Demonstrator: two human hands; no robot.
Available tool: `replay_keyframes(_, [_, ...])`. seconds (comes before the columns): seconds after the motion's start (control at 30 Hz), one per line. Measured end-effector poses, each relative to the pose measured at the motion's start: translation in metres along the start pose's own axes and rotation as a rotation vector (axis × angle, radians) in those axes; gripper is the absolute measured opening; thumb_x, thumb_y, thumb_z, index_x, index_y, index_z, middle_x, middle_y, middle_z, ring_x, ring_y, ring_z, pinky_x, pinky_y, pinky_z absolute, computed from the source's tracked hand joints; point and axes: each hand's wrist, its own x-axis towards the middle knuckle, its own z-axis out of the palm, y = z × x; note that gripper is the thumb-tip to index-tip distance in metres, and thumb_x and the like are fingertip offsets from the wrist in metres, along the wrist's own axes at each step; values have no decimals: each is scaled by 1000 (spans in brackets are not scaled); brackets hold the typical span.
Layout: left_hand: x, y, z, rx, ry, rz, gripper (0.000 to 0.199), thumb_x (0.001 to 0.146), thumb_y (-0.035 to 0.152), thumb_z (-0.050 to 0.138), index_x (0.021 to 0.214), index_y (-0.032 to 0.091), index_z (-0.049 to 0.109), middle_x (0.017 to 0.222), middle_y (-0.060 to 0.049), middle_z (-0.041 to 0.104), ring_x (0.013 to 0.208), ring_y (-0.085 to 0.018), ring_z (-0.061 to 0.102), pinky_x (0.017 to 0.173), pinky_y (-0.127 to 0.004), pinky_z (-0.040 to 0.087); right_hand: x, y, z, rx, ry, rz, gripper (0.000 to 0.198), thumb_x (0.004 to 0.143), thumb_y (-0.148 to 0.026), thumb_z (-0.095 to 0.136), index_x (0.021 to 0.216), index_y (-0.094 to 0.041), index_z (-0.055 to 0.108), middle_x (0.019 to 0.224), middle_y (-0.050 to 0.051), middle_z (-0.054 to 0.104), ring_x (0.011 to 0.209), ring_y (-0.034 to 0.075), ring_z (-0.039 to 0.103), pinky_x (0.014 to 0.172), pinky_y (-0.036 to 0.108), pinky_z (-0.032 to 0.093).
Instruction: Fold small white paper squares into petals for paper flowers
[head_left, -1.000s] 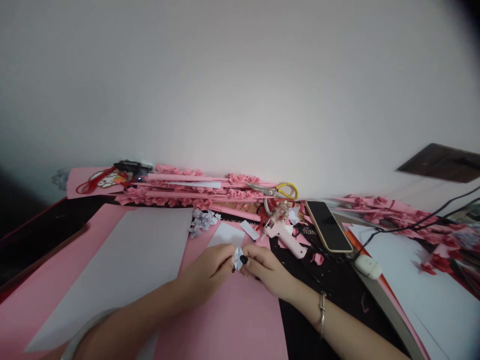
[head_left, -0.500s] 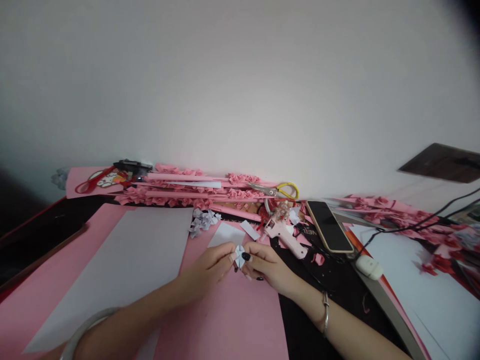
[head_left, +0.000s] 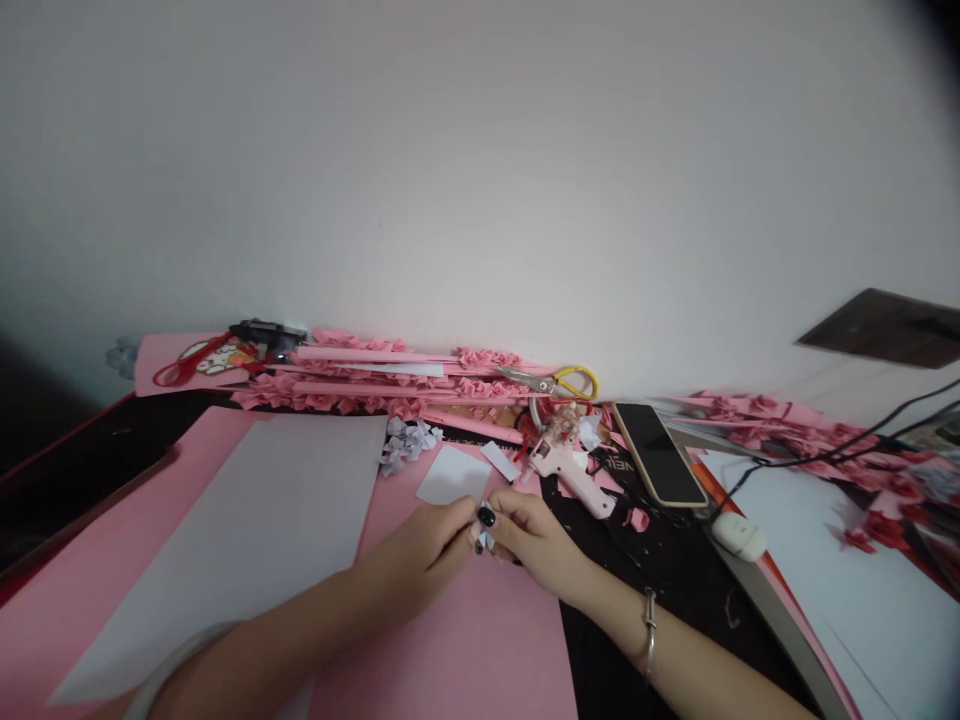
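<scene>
Between my two hands is a small folded white paper flower, largely covered by the fingers. My left hand pinches it from the left, the thumb lying along its edge. From the other side my right hand, with dark nail polish, presses its thumb on the paper. Both hands are above a pink paper sheet. Just beyond them lie a white paper square and a narrow white strip. A cluster of folded white paper flowers rests to the left of the square.
A pink glue gun, a phone and a white earbud case lie to the right. Yellow-handled scissors rest on pink paper-flower stems along the wall. Large white sheets cover the left side.
Both hands have turned the paper flower and closed in around it, so less of it shows. My left hand has rolled over, its back now facing up more.
</scene>
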Motion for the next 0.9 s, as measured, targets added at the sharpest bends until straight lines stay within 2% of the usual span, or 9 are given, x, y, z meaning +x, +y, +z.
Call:
replay_keyframes(0.37, [0,4,-2,-188,-4,-83,26,90,26,32,65,21,29,57,7,29,51,-11,26,50,-24,24,1,2,-2,-27,3,8,42,84,-55,53,67,-17,49,53,-5,46,45,8,37,43,19,28])
replay_keyframes(0.6, [0,2,-2,-295,-31,-129,26,91,27,32,66,21,33,55,7,33,49,-11,28,48,-24,23,1,-1,-1,-97,24,-13,39,86,-49,53,64,-18,43,52,-5,44,44,8,36,42,20,27])
replay_keyframes(0.77, [1,-3,-2,-430,-58,-121,26,90,24,34,65,20,36,53,7,34,48,-10,29,47,-23,26,0,-1,0,-136,23,-35,38,88,-45,51,63,-18,45,52,-5,44,46,8,37,44,20,28])
replay_keyframes(0.9, [2,-2,-3,-451,-66,-187,27,87,35,45,66,18,45,48,8,40,43,-8,35,43,-20,28,-1,2,0,-160,9,-68,42,90,-50,46,62,-18,45,51,-5,43,45,8,37,43,20,27])
